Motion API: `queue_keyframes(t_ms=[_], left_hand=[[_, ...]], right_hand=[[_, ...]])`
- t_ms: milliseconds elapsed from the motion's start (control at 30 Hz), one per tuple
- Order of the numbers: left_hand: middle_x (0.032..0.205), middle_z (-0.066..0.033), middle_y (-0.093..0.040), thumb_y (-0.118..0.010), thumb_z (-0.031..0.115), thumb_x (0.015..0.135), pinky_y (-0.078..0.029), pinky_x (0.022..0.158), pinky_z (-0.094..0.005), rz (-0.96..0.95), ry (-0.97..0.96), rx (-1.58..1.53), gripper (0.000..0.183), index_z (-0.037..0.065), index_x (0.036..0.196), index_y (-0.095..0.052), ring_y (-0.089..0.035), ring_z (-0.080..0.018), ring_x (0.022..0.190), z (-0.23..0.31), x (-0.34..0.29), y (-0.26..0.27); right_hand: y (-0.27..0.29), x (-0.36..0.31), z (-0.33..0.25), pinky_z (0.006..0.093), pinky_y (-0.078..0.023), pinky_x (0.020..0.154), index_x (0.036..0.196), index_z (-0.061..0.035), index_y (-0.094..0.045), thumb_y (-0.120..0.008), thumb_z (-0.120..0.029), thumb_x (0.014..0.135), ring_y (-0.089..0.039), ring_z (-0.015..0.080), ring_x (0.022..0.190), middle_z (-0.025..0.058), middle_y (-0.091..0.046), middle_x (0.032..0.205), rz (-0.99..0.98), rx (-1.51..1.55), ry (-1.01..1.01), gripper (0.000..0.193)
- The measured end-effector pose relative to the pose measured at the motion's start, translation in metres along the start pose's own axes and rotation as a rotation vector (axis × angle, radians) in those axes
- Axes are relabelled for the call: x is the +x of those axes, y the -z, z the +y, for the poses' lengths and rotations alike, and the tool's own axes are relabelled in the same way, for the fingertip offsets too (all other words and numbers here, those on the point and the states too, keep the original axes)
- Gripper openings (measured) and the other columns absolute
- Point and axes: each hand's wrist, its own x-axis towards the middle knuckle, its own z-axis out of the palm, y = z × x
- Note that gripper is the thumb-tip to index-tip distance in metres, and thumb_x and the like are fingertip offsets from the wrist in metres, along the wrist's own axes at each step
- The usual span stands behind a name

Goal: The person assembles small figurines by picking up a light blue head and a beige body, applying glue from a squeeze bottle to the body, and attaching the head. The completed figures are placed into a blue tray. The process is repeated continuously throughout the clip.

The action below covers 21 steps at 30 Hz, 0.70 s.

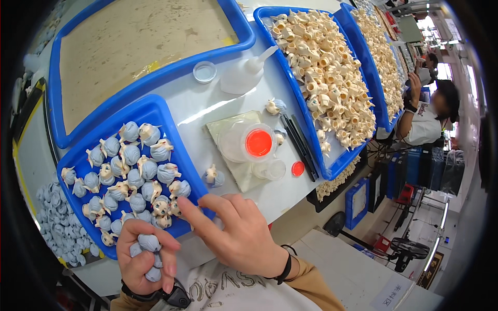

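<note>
My left hand (pixel 140 254) is closed around several small grey-blue doll hair pieces (pixel 149 242), just in front of the smaller blue tray (pixel 179 150). That tray holds many little doll heads (pixel 130 154) with grey-blue hair, some with painted faces turned up. My right hand (pixel 236 233) reaches over the tray's near right corner. Its index fingertip is at a doll head (pixel 176 207) there; whether it touches is hard to tell. The other fingers are partly bent, and I see nothing held in them.
Ahead lies a large blue tray lined with brown board (pixel 140 46). A white squeeze bottle (pixel 243 75), a clear cup with a red-orange top (pixel 258 143) and black pens (pixel 300 145) stand mid-table. A blue tray of cream-coloured parts (pixel 327 78) is at right; a co-worker (pixel 428 122) sits beyond.
</note>
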Motion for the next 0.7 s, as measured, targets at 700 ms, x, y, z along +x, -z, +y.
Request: queue_keyframes(t_ms=[700], left_hand=[[0.087, -0.0092, -0.056, -0.071, 0.018, 0.075, -0.039, 0.056, -0.0200, -0.206, 0.297, 0.301, 0.038, -0.003, 0.104, -0.057, -0.050, -0.0116, 0.063, 0.006, -0.001, -0.008]], right_hand=[[0.074, -0.037, 0.120, 0.0236, -0.039, 0.057, 0.091, 0.0027, -0.056, -0.060, -0.007, 0.078, -0.047, 0.0115, 0.063, 0.0060, -0.055, 0.078, 0.517, -0.081, -0.561, 0.017]])
